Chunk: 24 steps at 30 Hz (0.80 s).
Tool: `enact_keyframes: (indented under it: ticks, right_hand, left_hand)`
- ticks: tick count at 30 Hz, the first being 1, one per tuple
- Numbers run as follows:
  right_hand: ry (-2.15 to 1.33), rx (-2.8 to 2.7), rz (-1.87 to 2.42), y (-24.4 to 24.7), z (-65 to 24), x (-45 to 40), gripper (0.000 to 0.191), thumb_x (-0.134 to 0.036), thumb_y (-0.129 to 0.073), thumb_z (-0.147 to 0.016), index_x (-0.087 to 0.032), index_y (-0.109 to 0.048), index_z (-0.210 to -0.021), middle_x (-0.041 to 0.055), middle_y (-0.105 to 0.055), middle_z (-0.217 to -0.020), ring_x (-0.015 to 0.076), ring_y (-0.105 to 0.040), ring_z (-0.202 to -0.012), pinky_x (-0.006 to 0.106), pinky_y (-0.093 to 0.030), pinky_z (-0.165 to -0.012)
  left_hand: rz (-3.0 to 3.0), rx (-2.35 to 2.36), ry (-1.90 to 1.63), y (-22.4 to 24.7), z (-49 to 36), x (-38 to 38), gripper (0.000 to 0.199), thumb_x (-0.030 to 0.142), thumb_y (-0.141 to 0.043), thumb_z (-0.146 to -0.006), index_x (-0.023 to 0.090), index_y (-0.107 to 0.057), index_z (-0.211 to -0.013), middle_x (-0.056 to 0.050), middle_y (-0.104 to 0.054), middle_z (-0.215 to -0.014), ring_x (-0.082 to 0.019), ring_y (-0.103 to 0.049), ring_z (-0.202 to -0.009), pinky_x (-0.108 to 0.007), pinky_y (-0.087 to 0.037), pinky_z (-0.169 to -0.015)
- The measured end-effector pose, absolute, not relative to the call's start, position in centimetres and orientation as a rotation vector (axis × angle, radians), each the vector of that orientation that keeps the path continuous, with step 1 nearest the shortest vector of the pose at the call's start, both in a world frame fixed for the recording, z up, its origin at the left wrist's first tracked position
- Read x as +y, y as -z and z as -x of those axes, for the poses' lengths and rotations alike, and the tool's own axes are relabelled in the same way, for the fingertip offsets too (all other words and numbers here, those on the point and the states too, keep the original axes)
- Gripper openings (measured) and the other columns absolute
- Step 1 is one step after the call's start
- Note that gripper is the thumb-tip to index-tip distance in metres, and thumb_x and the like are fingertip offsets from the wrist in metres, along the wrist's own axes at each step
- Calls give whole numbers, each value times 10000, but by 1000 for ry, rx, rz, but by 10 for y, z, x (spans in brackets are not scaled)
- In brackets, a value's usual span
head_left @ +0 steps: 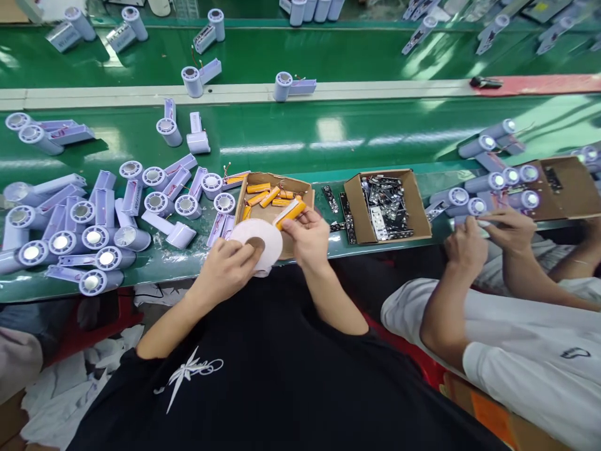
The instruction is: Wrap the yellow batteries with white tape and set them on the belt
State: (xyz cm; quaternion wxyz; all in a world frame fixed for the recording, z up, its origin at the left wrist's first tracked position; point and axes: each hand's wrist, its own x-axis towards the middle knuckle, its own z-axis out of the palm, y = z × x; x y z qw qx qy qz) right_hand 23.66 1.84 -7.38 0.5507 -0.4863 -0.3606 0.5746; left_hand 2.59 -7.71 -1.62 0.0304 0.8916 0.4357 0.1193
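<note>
My left hand (230,263) is closed on a roll of white tape (270,241), with the fingers at its brown core. In my right hand (310,235) is an orange cylindrical battery (290,213), pinched just above the roll's right edge. A pale strip shows along the battery; whether it touches the tape I cannot tell. Behind both hands stands a cardboard box (307,186) with several more orange batteries (270,196) inside. To the left of the box are lavender fan-like housings (188,205) with handles, some with thin wires showing.
A second cardboard box (420,203) holds dark circuit boards (387,203), with a few more boards beside it. Lavender housings crowd the left bench; others sit on the green conveyor (338,125). At right, a co-worker's hands (469,247) work near another open box (570,188).
</note>
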Motion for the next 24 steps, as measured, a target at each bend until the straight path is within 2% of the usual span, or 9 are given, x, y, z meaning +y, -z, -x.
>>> enact_keyframes:
  ticks: [3,5,8,10,13,15,17,21,24]
  right_hand:
    - [-1141,-805,1168,83,-276,53,614,-641,-907,-753,-246,-737,-1190,83,-782,-1237,239,-779,-1180,381,-681,-1015]
    - [-992,-788,1146,84,-299,76,602,-694,-820,-833,-281,-720,-1261,65,-744,-1319,221,-762,-1238,369,-683,-1023]
    - [-979,-896,1091,77,-311,81,614,-651,-837,-859,-295,-694,-1338,73,-726,-1348,237,-758,-1260,386,-688,-1020]
    - [-1040,-935,1069,71,-308,65,639,-599,-911,-812,-273,-703,-1321,84,-757,-1278,254,-782,-1197,414,-692,-1017]
    - [-1111,-884,1100,70,-307,32,652,-559,-987,-731,-244,-730,-1241,79,-798,-1163,255,-809,-1095,442,-694,-1018]
    - [-1142,-829,1146,76,-310,16,653,-539,-1014,-690,-235,-737,-1197,72,-812,-1114,244,-817,-1035,427,-704,-983]
    - [-1176,-778,1182,81,-313,9,653,-521,-1030,-661,-231,-739,-1169,65,-820,-1087,233,-823,-978,402,-711,-940]
    - [-1223,-764,1152,83,-310,13,597,-493,-1042,-649,-226,-756,-1101,50,-829,-1050,213,-828,-909,338,-712,-855]
    - [-1240,-775,1090,78,-305,20,559,-438,-1061,-631,-220,-761,-1050,36,-835,-1016,195,-827,-896,289,-702,-830]
  left_hand:
    - [-2799,999,-403,20,-41,-80,397,204,-642,-1070,264,-672,-1461,-62,-778,-1088,-218,-656,-989,-395,-493,-821]
    - [-2766,949,-409,22,-48,-69,416,221,-680,-1051,231,-659,-1467,-81,-781,-1169,-236,-655,-1055,-400,-521,-862]
    - [-2665,1044,-436,25,-44,-40,539,315,-778,-992,191,-633,-1497,-148,-714,-1429,-348,-573,-1335,-513,-541,-1062]
    - [-2598,1143,-523,27,-27,-26,514,302,-759,-1002,220,-641,-1495,-152,-665,-1514,-363,-512,-1438,-570,-509,-1156]
    - [-2539,1416,-618,33,14,-24,337,145,-609,-1043,233,-731,-1345,-123,-740,-1343,-297,-612,-1258,-525,-553,-1097]
    - [-2598,1510,-501,38,42,-29,393,16,-529,-994,216,-777,-1225,-111,-765,-1242,-279,-625,-1151,-480,-575,-1033]
    - [-2693,1484,-282,43,63,-30,471,-51,-498,-932,217,-798,-1177,-111,-758,-1280,-285,-614,-1165,-472,-569,-1031]
    - [-2814,1346,-24,51,76,-18,421,17,-526,-990,247,-807,-1203,-103,-704,-1434,-299,-607,-1232,-494,-548,-1060]
    - [-2873,1242,11,57,77,-7,367,95,-511,-1058,238,-798,-1236,-105,-723,-1408,-298,-631,-1237,-478,-562,-1044]
